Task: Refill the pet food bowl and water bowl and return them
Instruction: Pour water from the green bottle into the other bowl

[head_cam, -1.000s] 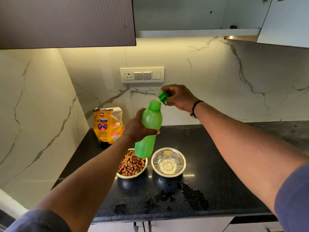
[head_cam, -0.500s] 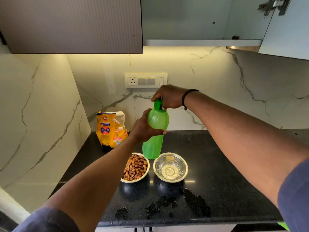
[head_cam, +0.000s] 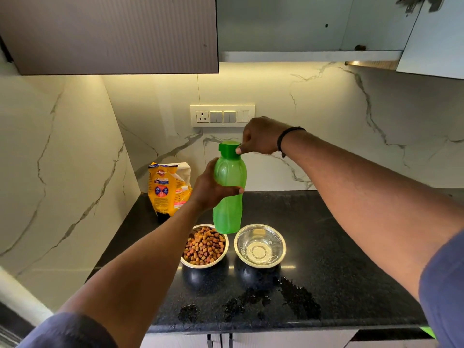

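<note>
My left hand (head_cam: 208, 188) grips a green plastic bottle (head_cam: 229, 194) around its middle, holding it upright above the bowls. Its green cap (head_cam: 228, 148) sits on the neck, and my right hand (head_cam: 261, 135) touches the cap's right side with thumb and fingers. Below on the black counter (head_cam: 339, 247) stand two steel bowls side by side. The left bowl (head_cam: 204, 247) is full of brown kibble. The right bowl (head_cam: 259, 246) holds clear water.
A yellow pet food bag (head_cam: 168, 188) stands in the back left corner against the marble wall. Water puddles (head_cam: 296, 297) lie near the counter's front edge. A switch panel (head_cam: 222, 116) is on the back wall, cabinets (head_cam: 113, 33) hang overhead.
My right hand brought the cap from beside the bottle onto its neck; the cap now sits on the bottle. The bottle has tilted upright.
</note>
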